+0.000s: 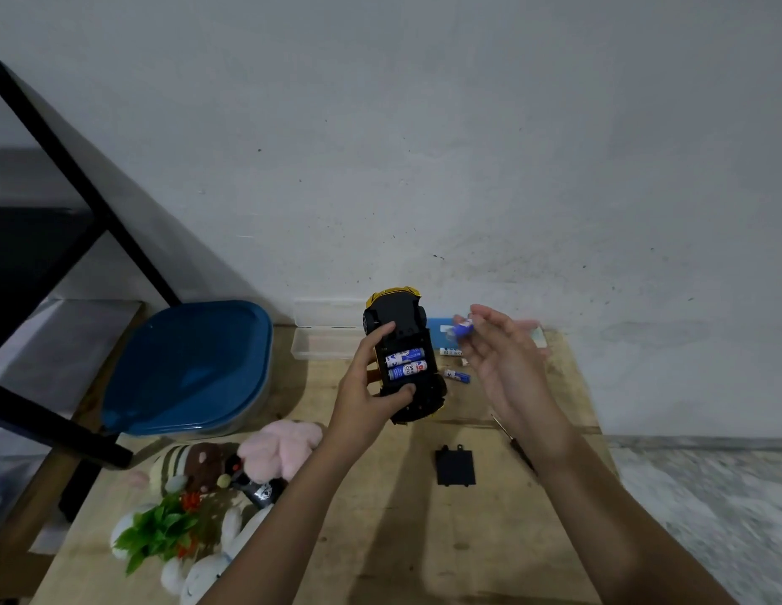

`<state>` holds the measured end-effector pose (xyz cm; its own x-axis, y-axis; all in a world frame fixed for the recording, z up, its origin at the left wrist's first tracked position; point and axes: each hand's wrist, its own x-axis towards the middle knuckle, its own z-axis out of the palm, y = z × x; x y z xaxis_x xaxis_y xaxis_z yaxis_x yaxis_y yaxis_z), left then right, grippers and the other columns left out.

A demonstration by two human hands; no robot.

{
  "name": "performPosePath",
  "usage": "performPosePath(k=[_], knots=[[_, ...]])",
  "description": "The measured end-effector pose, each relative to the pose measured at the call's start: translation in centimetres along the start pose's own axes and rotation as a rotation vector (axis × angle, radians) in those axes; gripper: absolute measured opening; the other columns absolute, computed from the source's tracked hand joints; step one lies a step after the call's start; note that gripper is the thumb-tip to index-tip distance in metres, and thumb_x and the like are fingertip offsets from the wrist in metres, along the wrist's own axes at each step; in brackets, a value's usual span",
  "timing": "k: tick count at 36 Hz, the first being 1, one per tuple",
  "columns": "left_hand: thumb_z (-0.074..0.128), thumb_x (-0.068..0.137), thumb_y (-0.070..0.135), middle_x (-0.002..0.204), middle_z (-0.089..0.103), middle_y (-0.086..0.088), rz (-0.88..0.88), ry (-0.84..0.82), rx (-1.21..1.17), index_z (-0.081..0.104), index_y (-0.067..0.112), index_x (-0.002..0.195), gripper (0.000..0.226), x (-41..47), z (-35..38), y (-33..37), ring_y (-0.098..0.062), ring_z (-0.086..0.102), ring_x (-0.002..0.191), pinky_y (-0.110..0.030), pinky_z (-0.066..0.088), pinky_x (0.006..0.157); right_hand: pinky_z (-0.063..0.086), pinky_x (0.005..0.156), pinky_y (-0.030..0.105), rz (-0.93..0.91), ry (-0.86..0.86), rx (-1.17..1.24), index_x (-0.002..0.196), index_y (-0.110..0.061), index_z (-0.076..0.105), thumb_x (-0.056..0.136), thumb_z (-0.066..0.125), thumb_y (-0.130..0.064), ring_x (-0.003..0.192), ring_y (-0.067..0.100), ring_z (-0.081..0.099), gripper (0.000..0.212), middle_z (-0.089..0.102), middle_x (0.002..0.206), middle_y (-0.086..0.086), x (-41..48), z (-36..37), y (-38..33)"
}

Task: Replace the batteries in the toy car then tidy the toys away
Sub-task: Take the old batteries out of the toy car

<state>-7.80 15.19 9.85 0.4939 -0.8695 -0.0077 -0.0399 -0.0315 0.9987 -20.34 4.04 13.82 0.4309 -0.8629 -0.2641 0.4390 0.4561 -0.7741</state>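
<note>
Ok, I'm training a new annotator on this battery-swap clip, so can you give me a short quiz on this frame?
1. True or false: the left hand holds the toy car with its underside facing up.
2. Multiple choice: how many batteries are seated in the car? A) one B) two C) four
3. Fill in the blank: the right hand pinches a ____ at its fingertips.

Key: 1 true; 2 B; 3 battery.
</note>
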Motion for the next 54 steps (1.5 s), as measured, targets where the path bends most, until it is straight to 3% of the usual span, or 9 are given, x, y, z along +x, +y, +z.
performPosePath(k=[5, 8, 12, 14, 17, 33, 39, 45, 54], knots=[[0.066, 0.077, -0.010, 0.114, 0.054, 0.012, -0.004, -0.011, 0.004, 0.042, 0.045, 0.123, 0.075, 0.2, -0.1, 0.0, -0.009, 0.059, 0.098, -0.013, 0.052, 0.066, 0.043, 0.047, 0.017, 0.209, 0.160, 0.194, 0.093, -0.003, 0.055, 0.092, 0.033, 0.001, 0.061, 0.011, 0.045, 0.023, 0.051, 0.078, 0.007, 0.4, -0.7, -1.0], [0.067, 0.077, -0.008, 0.114, 0.053, 0.013, 0.003, -0.018, 0.011, 0.043, 0.049, 0.120, 0.076, 0.4, 0.0, -0.1, -0.010, 0.059, 0.098, -0.016, 0.054, 0.068, 0.027, 0.040, 0.016, 0.191, 0.156, -0.275, 0.087, -0.005, 0.059, 0.089, 0.041, -0.005, 0.052, 0.010, 0.032, 0.018, 0.047, 0.072, 0.002, 0.5, -0.1, -1.0], [0.072, 0.075, -0.003, 0.119, 0.054, 0.010, 0.033, -0.030, 0.049, 0.044, 0.051, 0.121, 0.077, 0.7, 0.1, -0.4, -0.010, 0.060, 0.099, -0.024, 0.056, 0.078, 0.045, 0.060, 0.021, -0.022, -0.033, -1.161, 0.119, -0.015, 0.052, 0.090, 0.053, -0.030, 0.078, 0.008, 0.054, 0.033, 0.057, 0.101, 0.000, 0.1, 1.2, 0.1], [0.076, 0.074, 0.003, 0.125, 0.054, 0.006, 0.045, -0.040, 0.083, 0.045, 0.049, 0.126, 0.077, 0.8, 0.2, -0.6, -0.011, 0.060, 0.102, -0.028, 0.056, 0.082, 0.049, 0.076, 0.029, -0.089, -0.109, -1.395, 0.131, -0.019, 0.041, 0.084, 0.058, -0.041, 0.098, 0.015, 0.057, 0.054, 0.055, 0.115, 0.001, -0.1, 1.6, 1.0], [0.079, 0.072, 0.009, 0.125, 0.054, 0.004, 0.066, -0.048, 0.127, 0.045, 0.050, 0.128, 0.078, 0.9, 0.2, -0.9, -0.014, 0.060, 0.103, -0.031, 0.055, 0.085, 0.047, 0.065, 0.029, -0.220, -0.116, -1.590, 0.118, -0.020, 0.044, 0.078, 0.060, -0.045, 0.087, 0.017, 0.059, 0.051, 0.060, 0.104, -0.001, -0.2, 2.2, 1.7], [0.082, 0.068, 0.009, 0.113, 0.050, 0.008, 0.122, -0.047, 0.214, 0.044, 0.057, 0.126, 0.084, 1.1, -0.1, -0.9, -0.010, 0.055, 0.100, -0.026, 0.056, 0.076, 0.036, 0.047, 0.022, -0.393, -0.009, -1.633, 0.092, -0.015, 0.044, 0.068, 0.060, -0.039, 0.066, 0.016, 0.055, 0.038, 0.056, 0.076, -0.001, -0.5, 3.4, 2.4], [0.080, 0.069, 0.006, 0.121, 0.051, 0.008, 0.102, -0.055, 0.166, 0.046, 0.053, 0.126, 0.081, 1.2, -0.2, -0.7, -0.014, 0.056, 0.103, -0.027, 0.057, 0.075, 0.050, 0.058, 0.025, -0.379, -0.081, -1.545, 0.106, -0.016, 0.049, 0.072, 0.062, -0.042, 0.076, 0.015, 0.060, 0.045, 0.061, 0.084, -0.002, -0.3, 2.6, 2.1], [0.078, 0.072, 0.002, 0.114, 0.060, 0.011, 0.117, -0.054, 0.102, 0.047, 0.044, 0.126, 0.075, 1.3, -0.5, 0.4, -0.003, 0.061, 0.096, -0.015, 0.051, 0.077, 0.036, 0.049, 0.018, -0.513, -0.046, -1.612, 0.118, -0.018, 0.038, 0.073, 0.067, -0.052, 0.081, 0.012, 0.053, 0.062, 0.043, 0.110, -0.007, -0.8, 1.9, 1.5], [0.083, 0.069, 0.009, 0.117, 0.058, 0.009, 0.067, -0.147, 0.132, 0.045, 0.049, 0.126, 0.080, 1.5, -1.0, 0.6, -0.003, 0.059, 0.096, -0.023, 0.054, 0.084, 0.046, 0.057, 0.027, -0.699, -0.454, -1.703, 0.113, -0.025, 0.062, 0.092, 0.054, -0.033, 0.075, 0.011, 0.056, 0.024, 0.047, 0.111, -0.006, 0.3, 0.8, 1.1]])
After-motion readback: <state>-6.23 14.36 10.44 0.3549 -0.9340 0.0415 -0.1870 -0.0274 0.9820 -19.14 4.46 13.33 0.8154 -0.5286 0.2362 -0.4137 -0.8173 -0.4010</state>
